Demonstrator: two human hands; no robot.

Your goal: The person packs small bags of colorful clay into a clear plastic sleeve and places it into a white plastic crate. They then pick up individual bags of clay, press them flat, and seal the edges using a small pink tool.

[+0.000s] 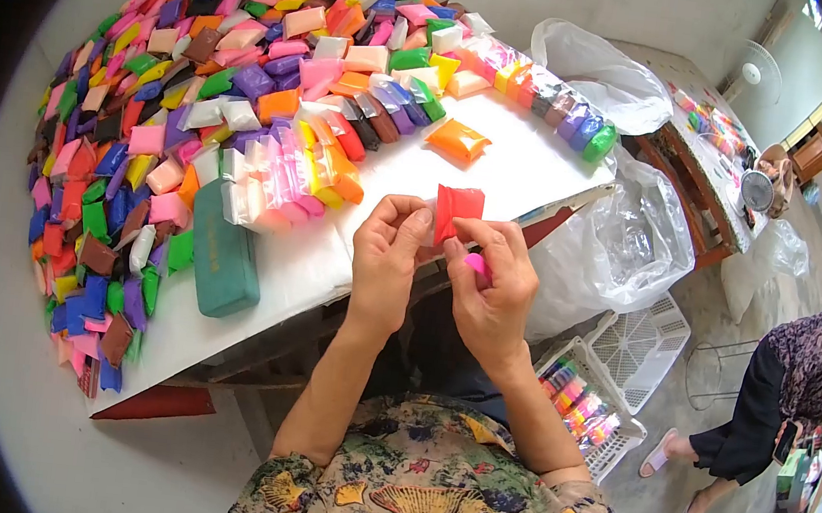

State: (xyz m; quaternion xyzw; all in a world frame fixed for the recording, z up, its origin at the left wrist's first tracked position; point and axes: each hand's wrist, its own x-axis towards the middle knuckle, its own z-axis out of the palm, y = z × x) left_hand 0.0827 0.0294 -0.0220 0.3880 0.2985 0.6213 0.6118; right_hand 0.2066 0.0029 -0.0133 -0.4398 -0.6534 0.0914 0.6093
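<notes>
A small red packet [459, 208] in clear wrap is held up between my two hands near the table's front edge. My left hand [388, 259] pinches its left side between thumb and fingers. At its lower right corner, the thumb and fingertips of my right hand [496, 284] close on it. Something bright pink [477, 264] shows at the right hand's curled fingers; I cannot tell what it is. Beyond the hands, an orange packet [458, 141] lies alone on the white tabletop [530, 174]. A fanned row of wrapped packets [289, 179] lies left of my left hand.
A big heap of coloured packets [179, 82] covers the table's left and back. A green case [223, 252] lies at its front. Another packet row [548, 96] runs along the right. Plastic bags [623, 239] and white baskets [636, 355] stand right; a person [778, 385] bends over beyond.
</notes>
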